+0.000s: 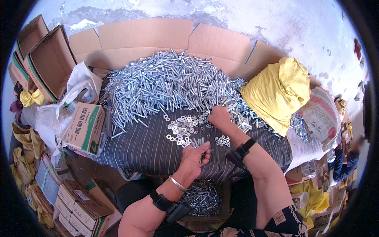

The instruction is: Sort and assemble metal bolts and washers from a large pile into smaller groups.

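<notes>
The handling looked far from finished, to judge by how much loose metal lay on the tabletop [130,146], which was covered by a dark striped cloth. Across its far side spread a great heap of metal rods [169,83], lying in every direction against cardboard. Nearer, in the middle, lay a scatter of flat washers [185,124], with a smaller cluster of little rings [222,141] to its right.

The left hand [196,156] was above the near part of the cloth, its fingers grasping a short bundle of rods [197,143] whose ends pointed to the far side, just beside the washers. The right hand [219,118] was at the near edge of the heap, fingers curled in; whether they held a piece could not be told.

Below the near edge, a box [226,201] held many metal pieces [201,197]; these were perhaps a finished share, but whether they were completed or merely stock could not be told.
</notes>
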Demonstrator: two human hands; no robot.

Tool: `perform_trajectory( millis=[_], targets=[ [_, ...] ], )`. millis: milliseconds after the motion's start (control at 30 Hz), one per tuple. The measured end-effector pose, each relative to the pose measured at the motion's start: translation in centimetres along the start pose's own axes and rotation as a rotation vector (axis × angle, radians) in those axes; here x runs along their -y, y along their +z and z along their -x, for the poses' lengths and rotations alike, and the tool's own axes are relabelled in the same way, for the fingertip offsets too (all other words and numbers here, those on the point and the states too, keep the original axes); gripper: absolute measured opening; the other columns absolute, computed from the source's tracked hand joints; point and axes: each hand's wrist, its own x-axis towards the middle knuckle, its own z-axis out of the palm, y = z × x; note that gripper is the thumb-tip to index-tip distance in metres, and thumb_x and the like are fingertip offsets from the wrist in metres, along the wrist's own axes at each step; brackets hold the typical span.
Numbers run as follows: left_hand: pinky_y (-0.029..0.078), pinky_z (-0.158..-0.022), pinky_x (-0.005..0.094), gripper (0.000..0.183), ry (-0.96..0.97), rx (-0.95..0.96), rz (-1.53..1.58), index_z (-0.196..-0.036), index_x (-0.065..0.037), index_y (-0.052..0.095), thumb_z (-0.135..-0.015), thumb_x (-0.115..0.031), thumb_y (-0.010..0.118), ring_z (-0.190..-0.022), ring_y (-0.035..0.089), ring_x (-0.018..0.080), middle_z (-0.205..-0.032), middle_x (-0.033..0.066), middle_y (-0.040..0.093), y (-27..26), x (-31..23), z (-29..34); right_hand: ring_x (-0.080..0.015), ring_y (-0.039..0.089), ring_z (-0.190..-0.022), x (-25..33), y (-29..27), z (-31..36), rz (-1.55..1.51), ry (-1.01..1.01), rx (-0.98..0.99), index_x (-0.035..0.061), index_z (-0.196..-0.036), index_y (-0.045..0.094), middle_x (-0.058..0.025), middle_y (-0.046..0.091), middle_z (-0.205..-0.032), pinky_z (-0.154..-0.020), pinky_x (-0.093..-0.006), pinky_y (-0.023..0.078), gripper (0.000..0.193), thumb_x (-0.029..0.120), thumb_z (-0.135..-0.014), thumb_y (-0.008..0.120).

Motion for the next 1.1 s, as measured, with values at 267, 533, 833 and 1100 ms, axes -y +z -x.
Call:
perform_trajectory(
  millis=[267, 533, 833, 1100],
  targets=[
    [0.041, -0.043, 0.0207, 0.009, -0.039, -0.029, 0.031, -0.085, -0.005, 0.058, -0.084, -0.008, 0.067, -0.055, 0.055, 0.0122, -0.069, 0.0039, 0.060, -0.1, -0.3, 0.2, -0.0187, 0.061, -0.045, -1.1, -2.3, -1.5, -0.364, 0.242, 0.361, -0.0003, -0.063, 0.065, -0.0116, 0.062, -0.055, -0.048, -0.0295, 0.052, 0.023, 0.023, -0.067, 0.065],
    [0.041, -0.044, 0.0215, 0.010, -0.060, -0.009, 0.063, -0.084, -0.006, 0.059, -0.083, -0.010, 0.068, -0.056, 0.055, 0.0118, -0.069, 0.0032, 0.060, -0.3, -0.4, 0.5, -0.0359, 0.064, -0.067, 3.3, 0.7, -3.6, -0.511, 0.001, 0.079, -0.0007, -0.066, 0.066, -0.0204, 0.064, -0.069, -0.069, -0.0423, 0.051, 0.021, 0.019, -0.062, 0.061],
    [0.041, -0.045, 0.0210, 0.010, -0.062, -0.039, 0.053, -0.085, -0.005, 0.060, -0.083, -0.012, 0.068, -0.057, 0.056, 0.0108, -0.068, 0.0026, 0.060, -0.2, -0.5, 0.7, -0.0386, 0.064, -0.078, 5.7, 1.2, -3.1, -0.168, 0.022, 0.111, -0.0023, -0.071, 0.066, -0.0235, 0.064, -0.079, -0.075, -0.0457, 0.051, 0.024, 0.021, -0.067, 0.065],
    [0.056, -0.068, 0.0313, 0.015, 0.033, 0.020, 0.094, -0.092, 0.000, 0.061, -0.088, -0.015, 0.063, -0.079, 0.066, 0.0219, -0.086, 0.0140, 0.067, 0.0, -1.1, 0.4, -0.0263, 0.060, -0.054, 3.7, -5.9, -0.4, -0.817, 0.161, 0.256, -0.0017, -0.066, 0.063, -0.0129, 0.061, -0.063, -0.060, -0.0329, 0.050, 0.021, 0.017, -0.068, 0.070]
  ],
)
